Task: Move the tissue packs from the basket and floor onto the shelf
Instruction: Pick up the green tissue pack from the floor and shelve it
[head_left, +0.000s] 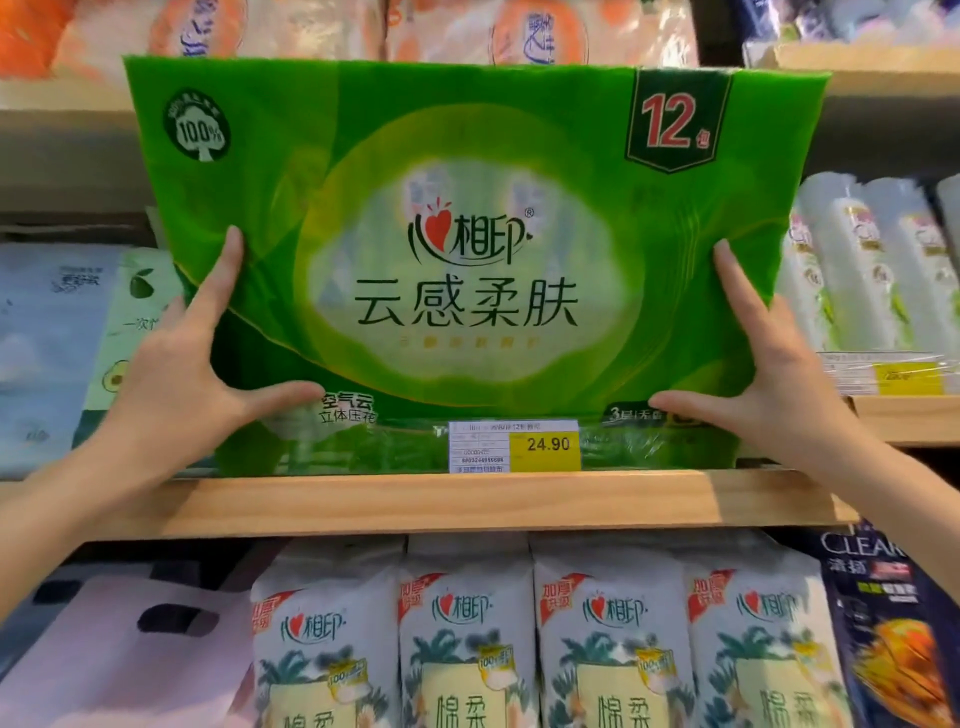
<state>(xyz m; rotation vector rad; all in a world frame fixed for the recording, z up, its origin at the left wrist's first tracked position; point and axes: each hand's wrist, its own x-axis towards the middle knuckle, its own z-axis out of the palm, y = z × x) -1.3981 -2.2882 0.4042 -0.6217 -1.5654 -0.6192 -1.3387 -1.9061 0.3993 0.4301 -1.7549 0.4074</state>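
Left hand (176, 374) and right hand (774, 384), fingers spread and straight, press on the lower front corners of the green tissue pack (467, 234). The pack stands upright on the wooden shelf (363, 506), behind the shelf's price tag (514, 446).

Green tissue pack (467, 260): the lower edge is covered by the clear strip and price label (514, 446) of the shelf (415, 504). The label's small print is too fine to be read.
Left hand (176, 364), right hand (779, 364): the outer fingers are hidden behind the pack's sides.
White packs (467, 649): cut off by the bottom edge.
Orange packs (540, 31): blurred, cropped at the top.
Bottles (872, 270): blurred, lettering unreadable.
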